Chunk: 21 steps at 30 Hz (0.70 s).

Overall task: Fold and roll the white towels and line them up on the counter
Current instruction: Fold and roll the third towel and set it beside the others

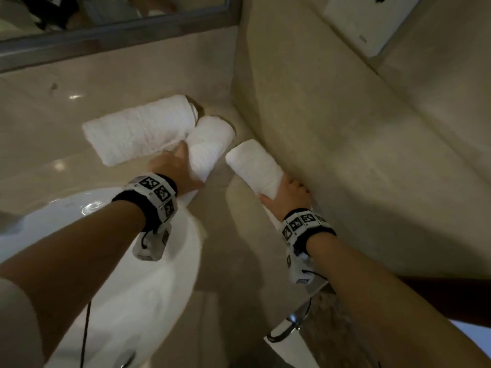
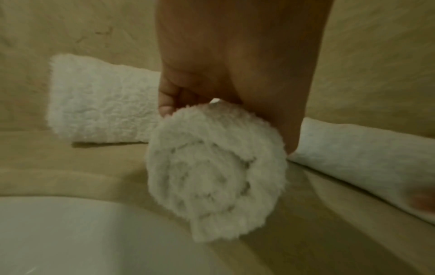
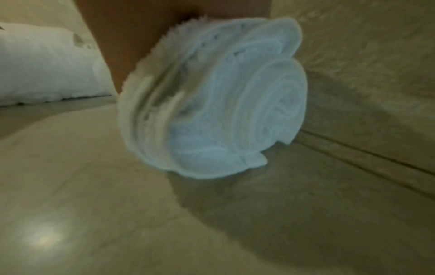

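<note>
Three rolled white towels are in the corner of the beige counter [image 1: 66, 166]. The largest roll [image 1: 138, 128] lies on its own at the back left. My left hand [image 1: 183, 163] grips the near end of the middle roll [image 1: 210, 144], which points toward the corner. In the left wrist view its spiral end [image 2: 216, 171] faces the camera under my palm [image 2: 235, 65]. My right hand [image 1: 285, 193] grips the near end of the right roll [image 1: 255, 168], close against the side wall. Its spiral end [image 3: 212, 102] fills the right wrist view. Whether the held rolls rest on the counter is unclear.
A white basin [image 1: 148, 288] sits at the lower left, just beside my left wrist. The side wall [image 1: 345, 128] borders the counter on the right, and a mirror frame [image 1: 119, 30] runs along the back. A chrome holder [image 1: 289, 325] sits below the counter edge.
</note>
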Each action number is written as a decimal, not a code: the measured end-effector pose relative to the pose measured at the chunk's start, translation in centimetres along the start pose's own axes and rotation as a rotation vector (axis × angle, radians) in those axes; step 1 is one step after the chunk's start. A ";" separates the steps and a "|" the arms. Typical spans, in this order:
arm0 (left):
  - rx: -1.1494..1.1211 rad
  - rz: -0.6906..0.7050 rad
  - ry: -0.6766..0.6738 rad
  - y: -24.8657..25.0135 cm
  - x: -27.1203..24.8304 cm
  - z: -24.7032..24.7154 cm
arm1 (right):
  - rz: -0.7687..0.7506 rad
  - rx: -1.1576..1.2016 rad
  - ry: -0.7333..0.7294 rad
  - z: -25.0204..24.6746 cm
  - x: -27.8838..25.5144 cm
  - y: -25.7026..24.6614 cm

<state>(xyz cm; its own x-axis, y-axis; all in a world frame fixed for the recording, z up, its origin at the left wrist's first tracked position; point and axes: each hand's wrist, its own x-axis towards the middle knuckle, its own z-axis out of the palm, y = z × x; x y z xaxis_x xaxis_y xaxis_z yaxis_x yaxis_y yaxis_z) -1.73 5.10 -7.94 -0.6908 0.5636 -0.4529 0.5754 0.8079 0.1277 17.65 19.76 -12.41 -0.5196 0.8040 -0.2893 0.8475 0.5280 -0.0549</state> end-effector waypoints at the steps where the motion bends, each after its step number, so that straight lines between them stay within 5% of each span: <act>1: -0.020 0.009 -0.025 0.3 -0.6 0.5 | 0.019 0.019 0.008 0.1 0.1 -0.3; 12: -0.349 0.020 -0.058 3.2 -2.3 1.7 | 0.039 0.265 0.005 -1.0 2.8 -6.6; 21: -0.563 -0.114 -0.163 5.6 1.6 1.4 | -0.031 0.347 -0.252 -4.3 7.2 -7.5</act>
<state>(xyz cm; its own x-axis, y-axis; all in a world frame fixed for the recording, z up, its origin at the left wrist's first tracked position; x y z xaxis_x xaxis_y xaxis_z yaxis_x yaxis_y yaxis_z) 0.97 10.34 -9.17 -0.6324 0.4705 -0.6154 0.1503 0.8538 0.4984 7.09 22.77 -9.93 -0.5391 0.6742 -0.5048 0.8405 0.3926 -0.3734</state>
